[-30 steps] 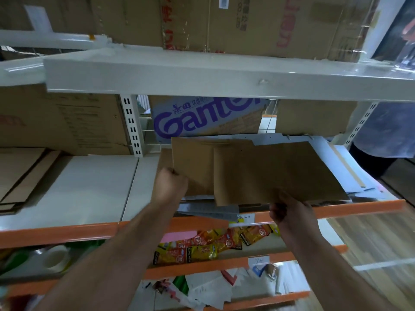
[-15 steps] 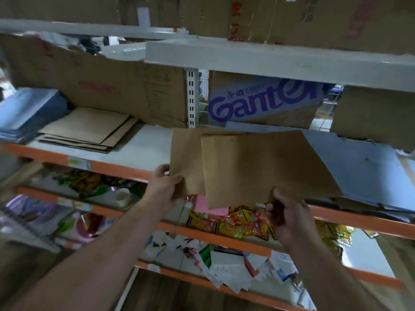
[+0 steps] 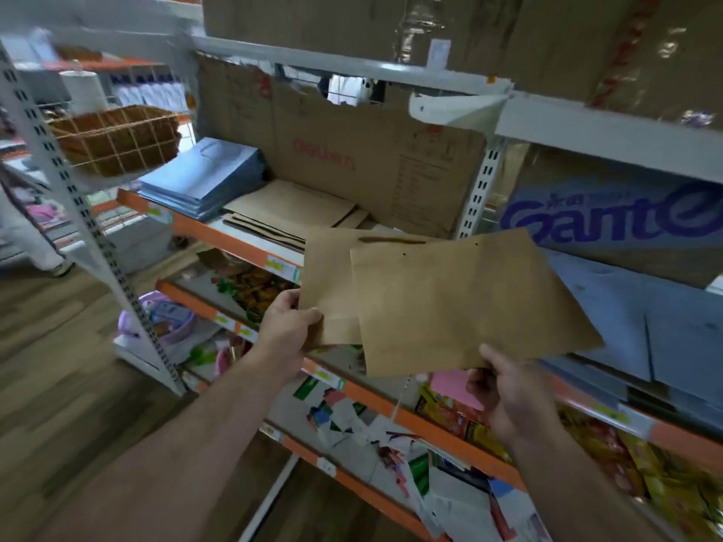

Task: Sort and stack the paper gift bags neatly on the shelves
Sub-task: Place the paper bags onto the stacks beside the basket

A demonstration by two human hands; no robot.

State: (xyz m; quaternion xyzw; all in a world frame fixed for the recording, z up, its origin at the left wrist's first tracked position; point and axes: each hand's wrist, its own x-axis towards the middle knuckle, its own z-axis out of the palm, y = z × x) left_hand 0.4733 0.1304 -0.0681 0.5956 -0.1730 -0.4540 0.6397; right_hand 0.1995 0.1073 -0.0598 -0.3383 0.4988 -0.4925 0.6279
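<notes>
Rear bag (image 3: 328,283) and front bag (image 3: 461,307), flat brown, overlapping, held mid-air before shelf (image 3: 219,233) edge. Left hand (image 3: 287,326) gripping rear bag's corner; right hand (image 3: 504,389) pinching front bag's lower edge. On shelf: brown stack (image 3: 289,211), probably bags, touching blue stack (image 3: 207,181).

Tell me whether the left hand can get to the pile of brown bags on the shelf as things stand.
Probably yes. The pile of brown bags lies beyond the left hand, up and to its left, nothing between. That hand grips a loose bag, so it could only lay that on top.
</notes>
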